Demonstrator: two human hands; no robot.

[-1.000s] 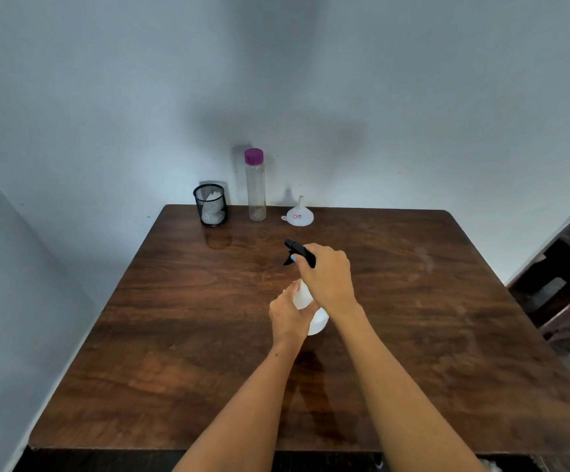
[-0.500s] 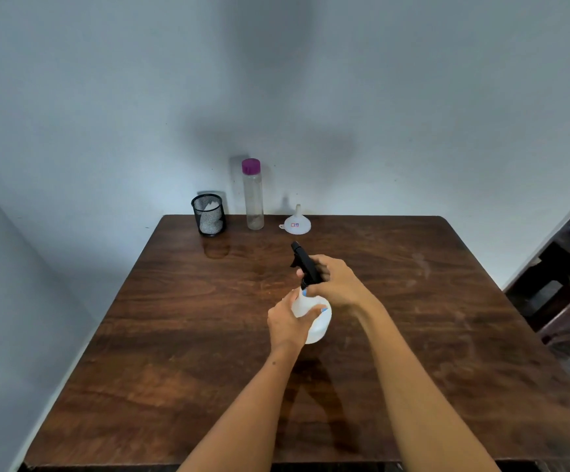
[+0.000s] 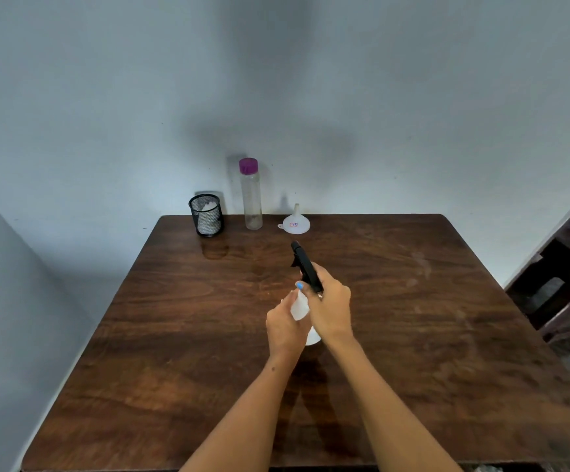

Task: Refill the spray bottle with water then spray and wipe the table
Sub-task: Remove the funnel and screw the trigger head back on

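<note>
- So we've got the spray bottle [image 3: 300,306] standing mid-table, our left hand [image 3: 285,327] wrapped around its white body and our right hand [image 3: 330,310] curled around the black trigger head [image 3: 305,267] at the neck.
- What's changed: over the last second the black head has swung round. A second ago the nozzle pointed off to the left with our right hand cupped over it; now it points away from us toward the back of the table [image 3: 447,301], and our right hand has shifted its hold along with it.
- To us that looks like we're twisting the head loose, so we'd call this the unscrewing step, right at the start of the refill. Can't tell from here whether the thread has let go yet; the head sits on the neck with no visible gap.
- The left hand has barely moved, just bracing the bottle against the turn.
- The refill gear hasn't budged: the clear water bottle [image 3: 251,199] with the purple cap, the white funnel [image 3: 295,222] lying mouth-down just right of it, and the black mesh cup [image 3: 206,215] with something white inside, likely the wiping cloth, all along the back edge.
- So pouring, spraying and wiping are all still ahead of us.
</note>
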